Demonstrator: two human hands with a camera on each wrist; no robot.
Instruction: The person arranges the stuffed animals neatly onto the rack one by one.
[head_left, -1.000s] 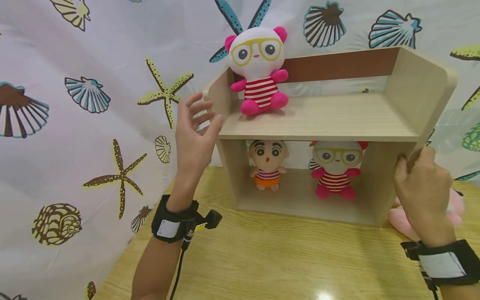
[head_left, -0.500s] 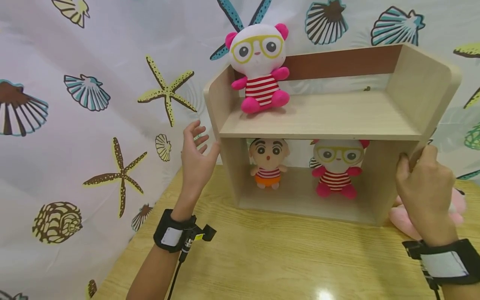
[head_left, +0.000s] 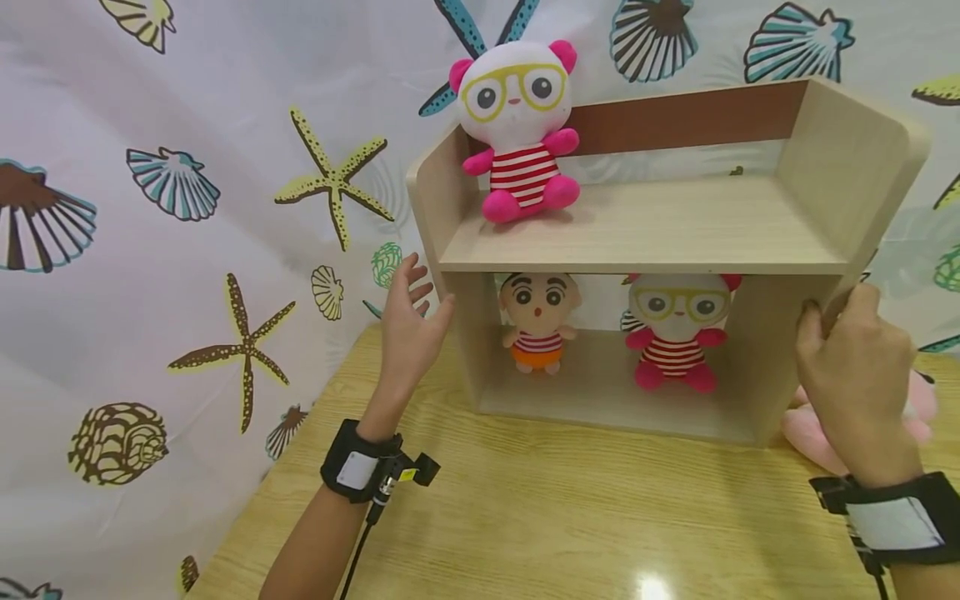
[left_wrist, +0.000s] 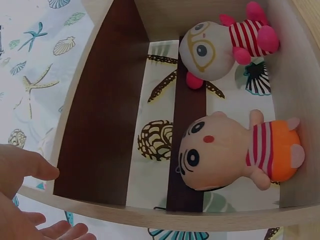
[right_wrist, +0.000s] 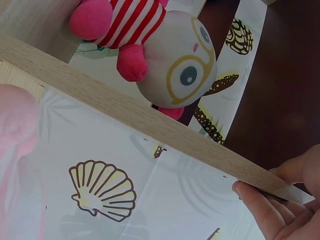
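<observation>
A pale wooden two-tier shelf [head_left: 645, 225] stands on the table, seen from the front in the head view. My right hand [head_left: 858, 375] grips the front edge of its right side panel, thumb on the inner face and fingers on the outer, as the right wrist view's panel edge [right_wrist: 125, 117] shows. At the left side panel [head_left: 438, 200], my left hand [head_left: 412, 329] is held with fingers spread and thumb near the panel. A plush panda [head_left: 525, 175] in yellow glasses sits on the upper tier at left. Below sit a boy doll [head_left: 537, 312] in orange shorts and a second panda [head_left: 672, 358].
A pink plush toy [head_left: 813, 437] lies on the table behind my right wrist, beside the shelf. Wood-grain table [head_left: 540, 508] stretches in front. A white cloth [head_left: 247, 225] with printed shells and starfish hangs behind and to the left.
My left hand has come down from beside the upper tier and moved slightly right, to beside the lower compartment. My right hand keeps its grip on the right panel. The toys keep their places.
</observation>
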